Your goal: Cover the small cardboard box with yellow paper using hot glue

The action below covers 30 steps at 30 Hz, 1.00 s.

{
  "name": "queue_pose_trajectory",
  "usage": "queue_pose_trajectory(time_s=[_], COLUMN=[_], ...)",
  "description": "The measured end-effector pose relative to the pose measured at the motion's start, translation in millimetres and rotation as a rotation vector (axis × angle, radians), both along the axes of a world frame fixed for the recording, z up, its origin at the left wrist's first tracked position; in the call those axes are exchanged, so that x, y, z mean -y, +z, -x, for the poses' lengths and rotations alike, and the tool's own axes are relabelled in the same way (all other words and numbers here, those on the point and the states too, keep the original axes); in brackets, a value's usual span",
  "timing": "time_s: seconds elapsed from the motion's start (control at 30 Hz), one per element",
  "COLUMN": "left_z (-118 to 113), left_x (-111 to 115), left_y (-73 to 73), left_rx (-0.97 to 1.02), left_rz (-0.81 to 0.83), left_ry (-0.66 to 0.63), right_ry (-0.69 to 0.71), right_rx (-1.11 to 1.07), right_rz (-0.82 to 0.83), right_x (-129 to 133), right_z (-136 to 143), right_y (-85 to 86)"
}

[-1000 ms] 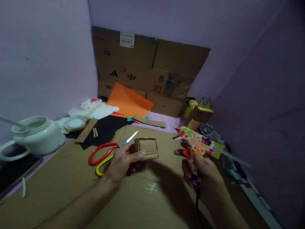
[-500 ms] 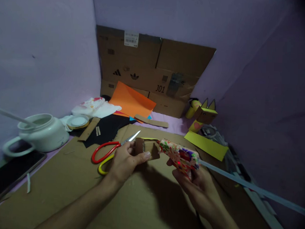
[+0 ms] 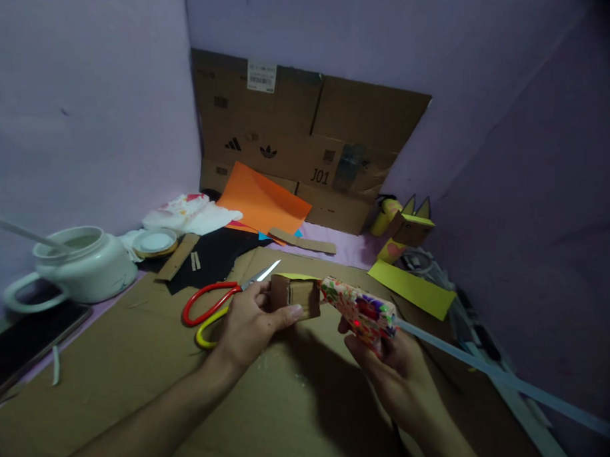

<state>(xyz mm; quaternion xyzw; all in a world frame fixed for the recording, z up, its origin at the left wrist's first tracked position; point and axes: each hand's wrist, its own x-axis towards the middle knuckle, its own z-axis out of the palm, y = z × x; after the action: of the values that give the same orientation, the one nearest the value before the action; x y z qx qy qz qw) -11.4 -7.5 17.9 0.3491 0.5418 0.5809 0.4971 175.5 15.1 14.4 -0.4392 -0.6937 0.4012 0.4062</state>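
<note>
Frame centre: left hand, fingers pinching small cardboard box, apparently bracing it for the tip of the glue gun (red light showing). Right hand, fingers wrapped round the grip, likely steadying aim. Scissors lie left of centre.

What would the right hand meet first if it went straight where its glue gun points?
Probably the cardboard piece in the left hand; the glue gun seems to reach its edge, depth unclear.
</note>
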Motion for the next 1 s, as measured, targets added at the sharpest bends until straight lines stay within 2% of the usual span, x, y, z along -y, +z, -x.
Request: queue_pose_trajectory(time_s=[0.63, 1.0], left_z=[-2.6, -2.5], left_x=[-0.1, -0.2], left_y=[2.3, -2.7], left_rx=[-0.015, -0.103], left_rz=[0.006, 0.004], left_ry=[0.010, 0.027], right_ry=[-0.042, -0.005], right_rx=[0.028, -0.108], right_rz=[0.023, 0.099], right_x=[2.8, 7.8], right_z=[0.2, 2.6], right_y=[-3.8, -4.4])
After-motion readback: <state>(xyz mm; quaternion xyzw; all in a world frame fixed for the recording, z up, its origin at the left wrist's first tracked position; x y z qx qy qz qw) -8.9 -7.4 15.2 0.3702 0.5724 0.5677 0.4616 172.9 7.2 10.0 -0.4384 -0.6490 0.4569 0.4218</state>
